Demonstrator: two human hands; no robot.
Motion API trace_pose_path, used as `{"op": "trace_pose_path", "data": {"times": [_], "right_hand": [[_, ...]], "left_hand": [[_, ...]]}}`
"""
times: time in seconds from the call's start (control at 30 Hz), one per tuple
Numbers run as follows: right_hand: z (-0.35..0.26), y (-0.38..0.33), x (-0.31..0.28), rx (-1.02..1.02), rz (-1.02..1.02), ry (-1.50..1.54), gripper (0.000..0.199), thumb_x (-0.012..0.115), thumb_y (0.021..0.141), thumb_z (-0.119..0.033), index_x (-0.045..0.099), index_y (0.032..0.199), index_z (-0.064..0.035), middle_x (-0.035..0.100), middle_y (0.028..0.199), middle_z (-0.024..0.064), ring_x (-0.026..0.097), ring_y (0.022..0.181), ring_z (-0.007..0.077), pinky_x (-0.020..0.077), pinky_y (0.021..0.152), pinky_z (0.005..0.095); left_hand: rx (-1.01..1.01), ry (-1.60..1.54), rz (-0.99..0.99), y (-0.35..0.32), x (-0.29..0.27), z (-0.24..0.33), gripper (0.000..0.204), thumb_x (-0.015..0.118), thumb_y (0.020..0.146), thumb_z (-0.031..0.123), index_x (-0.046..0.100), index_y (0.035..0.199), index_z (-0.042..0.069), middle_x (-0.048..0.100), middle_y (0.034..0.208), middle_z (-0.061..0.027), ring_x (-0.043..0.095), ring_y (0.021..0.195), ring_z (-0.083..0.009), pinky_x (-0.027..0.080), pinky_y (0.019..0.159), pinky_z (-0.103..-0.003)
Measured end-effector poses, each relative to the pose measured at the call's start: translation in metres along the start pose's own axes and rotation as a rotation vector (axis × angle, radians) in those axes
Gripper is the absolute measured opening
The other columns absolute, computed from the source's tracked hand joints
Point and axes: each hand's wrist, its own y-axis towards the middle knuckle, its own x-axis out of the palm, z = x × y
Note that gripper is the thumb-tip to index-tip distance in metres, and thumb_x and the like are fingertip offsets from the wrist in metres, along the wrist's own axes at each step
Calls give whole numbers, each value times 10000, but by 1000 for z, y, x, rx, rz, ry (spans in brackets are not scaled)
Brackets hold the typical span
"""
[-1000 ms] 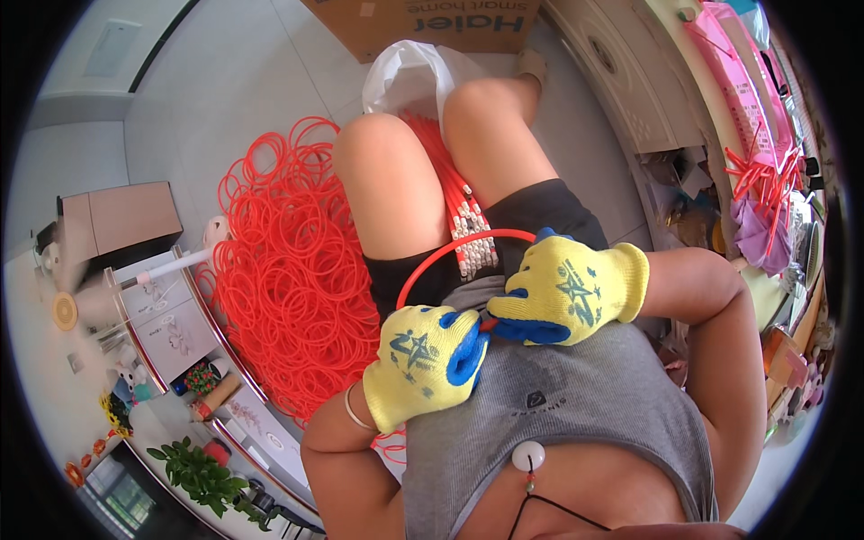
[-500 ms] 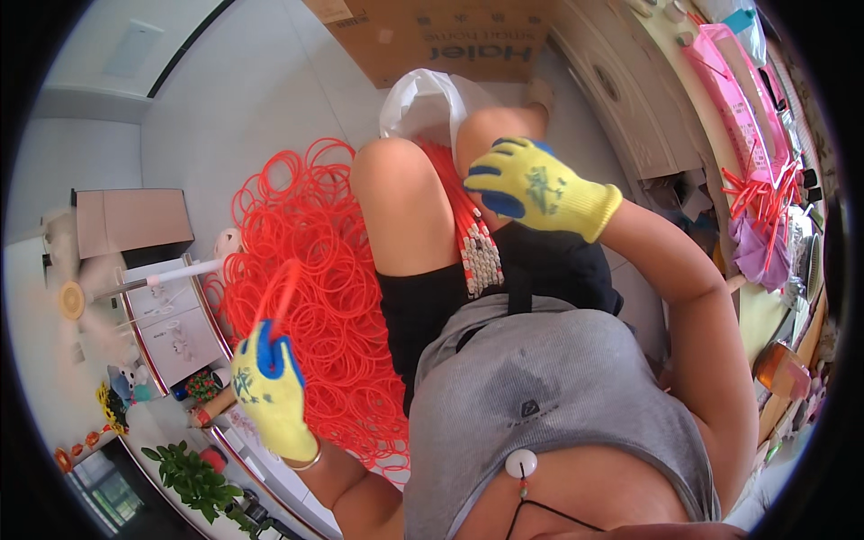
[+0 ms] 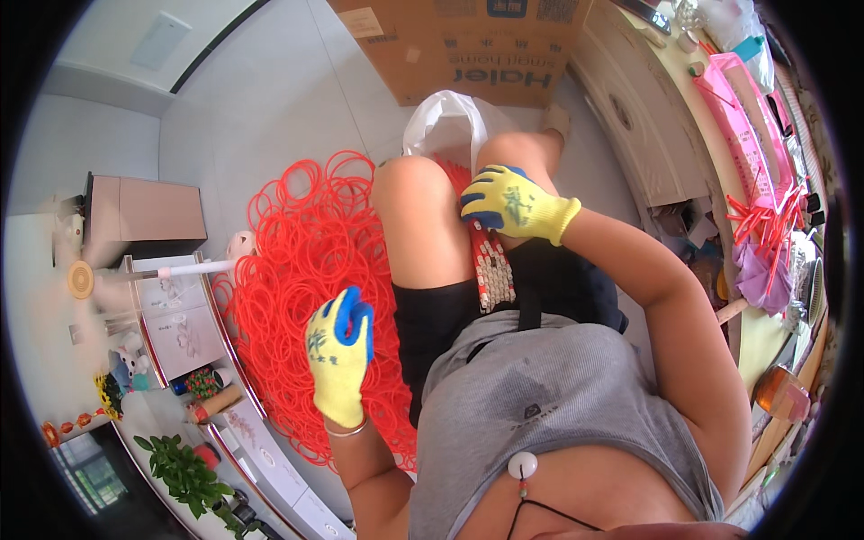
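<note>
We sit with two bare knees up, and they stand between our two gloved hands. Our left hand (image 3: 337, 355) is in a yellow and blue glove. It hangs just over the big pile of orange rings (image 3: 301, 270) on the floor (image 3: 261, 108), fingers loosely curled, holding nothing that we can see. Our right hand (image 3: 515, 205) wears the same kind of glove. It rests on our right knee, fingers bent; we cannot tell if its grip has anything in it. Just below it a bundle of white sticks (image 3: 493, 270) lies between our legs. One white plastic bag (image 3: 450, 126) sits past our knees, and one cardboard box (image 3: 459, 40) stands behind it. The floor is pale grey. A bench (image 3: 765, 333) runs along our right with pink trays (image 3: 747, 108) on it.
</note>
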Motion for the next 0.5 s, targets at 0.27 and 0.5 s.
{"op": "trace_pose_path", "data": {"times": [0.27,0.5], "right_hand": [[-17,-29,-182,-177,1027,1480,364,537,1006,-163,593,1299,47,644,1299,185,636,1123,283,457,1045,409],[-11,-176,-289,-359,1312,1688,345,655,740,159,583,1045,14,607,1038,103,524,778,171,468,771,297]], "left_hand": [[-198,-911,-355,26,51,75,264,672,961,76,704,1188,-57,739,1147,-152,704,1092,-215,530,968,-336],[-322,-1937,-592,49,135,95,544,479,1100,377,473,1500,9,542,1493,-184,546,1358,-346,433,1155,-477]]}}
